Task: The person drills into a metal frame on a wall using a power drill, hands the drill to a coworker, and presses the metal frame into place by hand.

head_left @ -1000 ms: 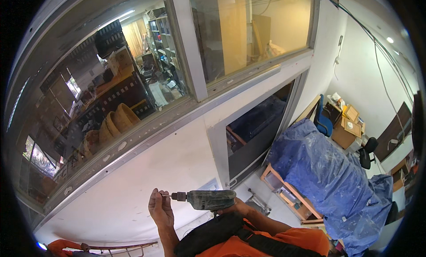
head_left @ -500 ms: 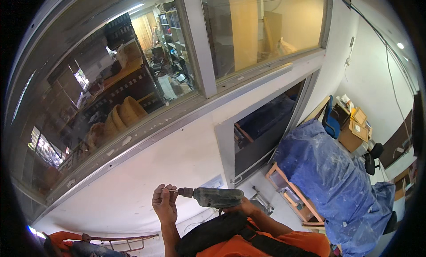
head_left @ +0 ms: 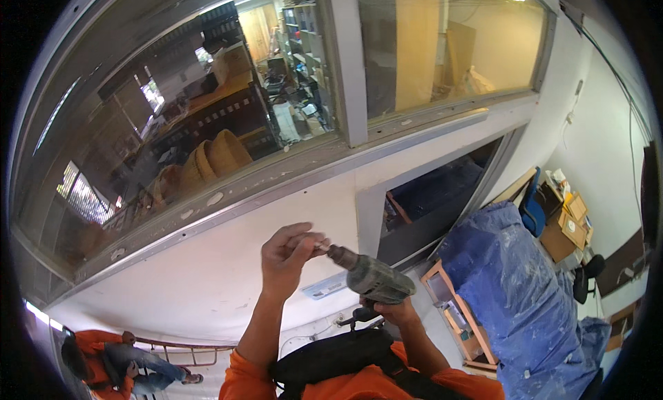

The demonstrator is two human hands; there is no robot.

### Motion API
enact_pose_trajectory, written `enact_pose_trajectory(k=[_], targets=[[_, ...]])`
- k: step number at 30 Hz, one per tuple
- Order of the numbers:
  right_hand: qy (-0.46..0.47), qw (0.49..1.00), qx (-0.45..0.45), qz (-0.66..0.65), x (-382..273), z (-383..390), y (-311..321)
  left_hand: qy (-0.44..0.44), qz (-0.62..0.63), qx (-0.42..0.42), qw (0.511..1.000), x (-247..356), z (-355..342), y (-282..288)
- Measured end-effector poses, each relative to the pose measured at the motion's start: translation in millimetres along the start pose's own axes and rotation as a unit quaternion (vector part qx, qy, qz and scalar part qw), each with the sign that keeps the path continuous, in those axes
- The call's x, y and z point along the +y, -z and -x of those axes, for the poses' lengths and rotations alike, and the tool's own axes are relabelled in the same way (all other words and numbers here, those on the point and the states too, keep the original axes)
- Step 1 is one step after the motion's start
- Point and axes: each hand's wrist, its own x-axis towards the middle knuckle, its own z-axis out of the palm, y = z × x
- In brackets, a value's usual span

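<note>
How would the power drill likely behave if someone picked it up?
The power drill would probably feel heavy and stiff, given its thick, hard casing. It might tip forward if gripped loosely, since the chuck extends ahead of the right hand.

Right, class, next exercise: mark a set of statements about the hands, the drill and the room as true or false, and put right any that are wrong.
1. The right hand holds the drill. True.
2. The left hand is well away from the drill. False: its fingers are at the bit.
3. The sheet is red. False: it is blue.
4. Another person, in orange, is at the lower left of the picture. True.
5. The ladder is to the right of the sheet. False: it is at the lower left, beside that other person.
6. The windows are at the top of the picture. True.
</note>
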Motion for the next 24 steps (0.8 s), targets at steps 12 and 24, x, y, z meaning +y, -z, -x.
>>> enact_pose_trajectory(k=[12,24], targets=[[0.056,0.994,0.041,-0.09,-2,-2,24,0.021,0.012,-0.059,0.998,-11,-42,-46],[0.084,0.992,-0.04,-0.088,-9,-2,15,-0.327,-0.729,0.085,0.596,58,-74,72]])
